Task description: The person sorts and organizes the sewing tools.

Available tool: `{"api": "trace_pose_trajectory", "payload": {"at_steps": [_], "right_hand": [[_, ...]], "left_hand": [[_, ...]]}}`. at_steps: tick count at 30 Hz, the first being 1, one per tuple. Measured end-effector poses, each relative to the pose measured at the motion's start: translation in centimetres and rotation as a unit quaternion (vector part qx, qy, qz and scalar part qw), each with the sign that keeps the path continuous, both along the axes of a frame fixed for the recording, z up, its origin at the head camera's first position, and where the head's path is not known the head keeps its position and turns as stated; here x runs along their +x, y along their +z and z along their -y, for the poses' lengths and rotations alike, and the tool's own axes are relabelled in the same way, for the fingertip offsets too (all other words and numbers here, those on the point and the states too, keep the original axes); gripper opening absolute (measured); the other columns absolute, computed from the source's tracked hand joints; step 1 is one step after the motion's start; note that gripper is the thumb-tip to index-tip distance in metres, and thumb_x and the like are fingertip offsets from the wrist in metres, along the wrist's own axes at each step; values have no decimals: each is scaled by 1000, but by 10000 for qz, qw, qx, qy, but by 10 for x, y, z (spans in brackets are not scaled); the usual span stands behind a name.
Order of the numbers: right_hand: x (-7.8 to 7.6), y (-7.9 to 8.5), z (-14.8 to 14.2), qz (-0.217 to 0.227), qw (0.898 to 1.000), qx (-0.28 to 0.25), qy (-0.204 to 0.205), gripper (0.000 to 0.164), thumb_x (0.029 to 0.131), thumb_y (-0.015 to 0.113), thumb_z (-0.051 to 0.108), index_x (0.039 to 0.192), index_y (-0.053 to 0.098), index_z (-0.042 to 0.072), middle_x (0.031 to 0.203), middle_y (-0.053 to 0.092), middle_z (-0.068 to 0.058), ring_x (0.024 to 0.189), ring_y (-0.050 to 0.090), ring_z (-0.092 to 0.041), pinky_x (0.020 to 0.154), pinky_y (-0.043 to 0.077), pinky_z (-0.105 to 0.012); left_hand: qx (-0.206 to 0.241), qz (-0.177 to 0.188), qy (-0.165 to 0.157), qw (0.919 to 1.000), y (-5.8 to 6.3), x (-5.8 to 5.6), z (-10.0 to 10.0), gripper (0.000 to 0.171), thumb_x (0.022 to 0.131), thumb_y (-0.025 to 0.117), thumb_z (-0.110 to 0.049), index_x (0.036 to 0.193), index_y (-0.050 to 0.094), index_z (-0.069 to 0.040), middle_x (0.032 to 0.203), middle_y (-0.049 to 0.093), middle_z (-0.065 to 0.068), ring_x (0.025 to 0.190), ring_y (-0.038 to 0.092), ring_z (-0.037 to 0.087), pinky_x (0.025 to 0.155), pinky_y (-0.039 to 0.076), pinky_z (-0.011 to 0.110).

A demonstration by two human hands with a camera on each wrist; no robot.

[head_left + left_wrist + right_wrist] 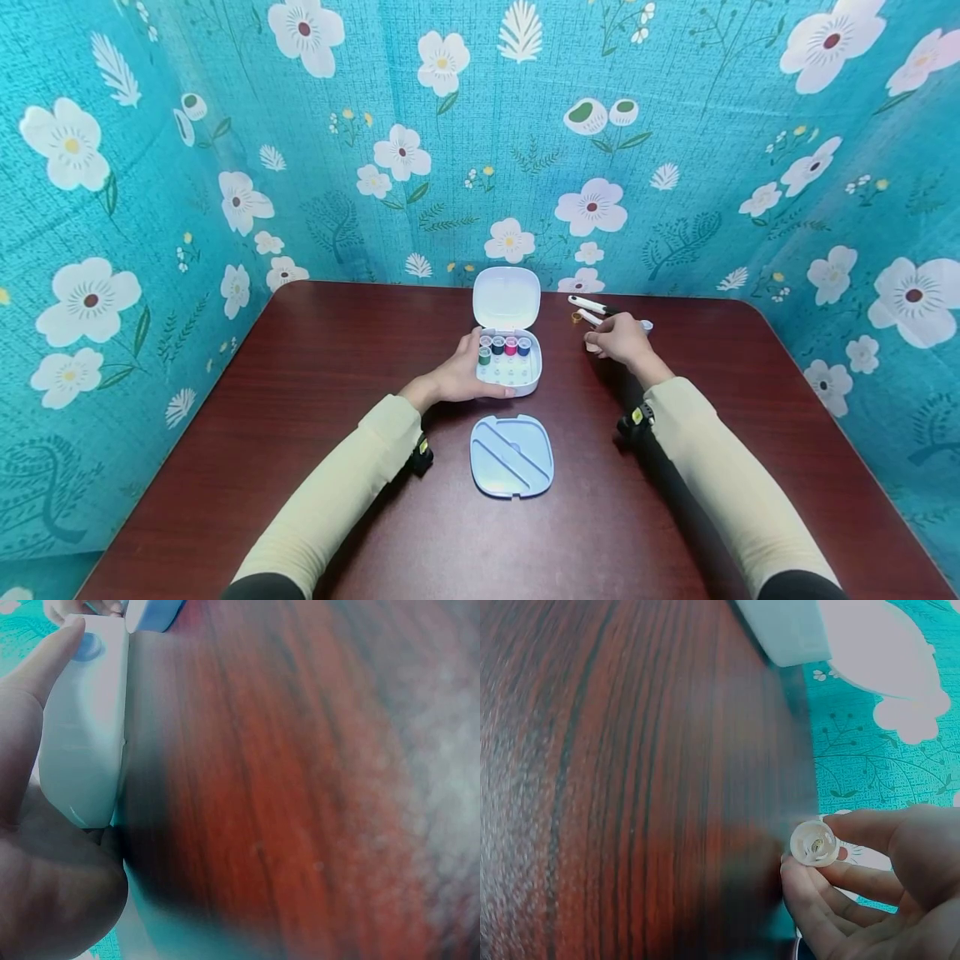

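A white hinged sewing box (531, 377) stands on the table with its lid (507, 298) raised. Several thread spools (511, 346) in dark blue, pink and green stand on pegs in its back rows. My left hand (456, 375) holds the box at its left side, the thumb along the front wall, as the left wrist view also shows. To the right of the box, my right hand (624, 340) pinches a small cream-white spool (815, 844) between thumb and fingers, low over the table. In the right wrist view the spool's round end faces the camera.
A light blue tray (512, 457) with diagonal ridges lies in front of the box. Around the right hand lie a white-and-black handled tool (588, 305), a gold-coloured ring (576, 317) and a small white item (647, 325). Flowered cloth (465, 167) hangs behind the table.
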State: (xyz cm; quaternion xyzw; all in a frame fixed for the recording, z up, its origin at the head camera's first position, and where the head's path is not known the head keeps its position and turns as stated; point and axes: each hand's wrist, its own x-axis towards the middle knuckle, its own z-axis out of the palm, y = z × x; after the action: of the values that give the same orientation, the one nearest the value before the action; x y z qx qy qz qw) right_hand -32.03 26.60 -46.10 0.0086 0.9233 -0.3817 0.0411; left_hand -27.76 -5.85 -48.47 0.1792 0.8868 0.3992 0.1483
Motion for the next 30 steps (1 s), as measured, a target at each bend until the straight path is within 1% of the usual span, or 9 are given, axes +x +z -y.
{"api": "trace_pose_trajectory", "payload": {"at_steps": [4, 8, 11, 13, 20, 23, 26, 30], "right_hand": [[1, 0, 1, 183, 9973, -712, -35, 37, 98, 69, 14, 114, 63, -19, 99, 68, -25, 71, 74, -17, 73, 61, -34], [0, -2, 2, 397, 9925, -1158, -27, 39, 99, 69, 14, 120, 61, -18, 105, 66, -24, 75, 74, -16, 77, 60, -34], [0, -2, 2, 530, 9897, -1328, -13, 41, 99, 68, 14, 123, 60, -17, 108, 65, -22, 78, 74, -15, 79, 59, -33], [0, -3, 3, 569, 9884, -1408, -53, 39, 99, 68, 15, 123, 61, -16, 107, 66, -20, 79, 74, -15, 79, 59, -32], [-1, -7, 4, 444, 9872, -1530, -93, 38, 97, 71, 15, 122, 63, -14, 98, 70, -13, 78, 74, -15, 77, 60, -31], [0, -8, 5, 434, 9850, -1665, -97, 39, 97, 72, 15, 122, 63, -14, 97, 70, -11, 78, 74, -13, 78, 60, -32], [2, -7, 7, 419, 9815, -1868, -91, 38, 97, 71, 13, 122, 63, -15, 101, 70, -14, 77, 73, -11, 80, 59, -32], [5, -4, 11, 368, 9787, -2020, -68, 37, 97, 70, 12, 122, 63, -15, 108, 67, -18, 77, 70, -7, 82, 59, -30]], "left_hand": [[9, 17, 5, 10000, 0, 0, 0, 135, 72, 88, -56, 163, -1, -12, 160, 17, 14, 140, 34, 27, 117, 33, 43], [21, 28, 4, 10000, 0, 0, 0, 136, 72, 88, -57, 163, -2, -12, 162, 15, 13, 141, 33, 27, 117, 33, 43], [28, 30, 10, 10000, 0, 0, 0, 136, 72, 88, -57, 163, -3, -12, 163, 14, 13, 142, 32, 27, 118, 32, 44], [42, 35, 14, 10000, 0, 0, 0, 136, 72, 88, -56, 163, -3, -12, 163, 13, 13, 142, 32, 27, 118, 31, 44], [61, 27, 13, 10000, 1, 1, 0, 135, 71, 89, -56, 163, -1, -12, 161, 16, 14, 141, 33, 27, 117, 32, 44], [53, 35, 12, 10000, 1, 2, 0, 135, 71, 89, -56, 163, -1, -12, 161, 16, 14, 141, 33, 27, 117, 32, 44], [53, 31, 15, 10000, 0, 2, 0, 135, 72, 89, -55, 163, -1, -12, 161, 16, 14, 141, 33, 27, 117, 32, 44], [81, -6, 10, 10000, 0, 1, 0, 134, 72, 89, -54, 163, 0, -12, 160, 17, 14, 140, 34, 27, 117, 33, 43]]}}
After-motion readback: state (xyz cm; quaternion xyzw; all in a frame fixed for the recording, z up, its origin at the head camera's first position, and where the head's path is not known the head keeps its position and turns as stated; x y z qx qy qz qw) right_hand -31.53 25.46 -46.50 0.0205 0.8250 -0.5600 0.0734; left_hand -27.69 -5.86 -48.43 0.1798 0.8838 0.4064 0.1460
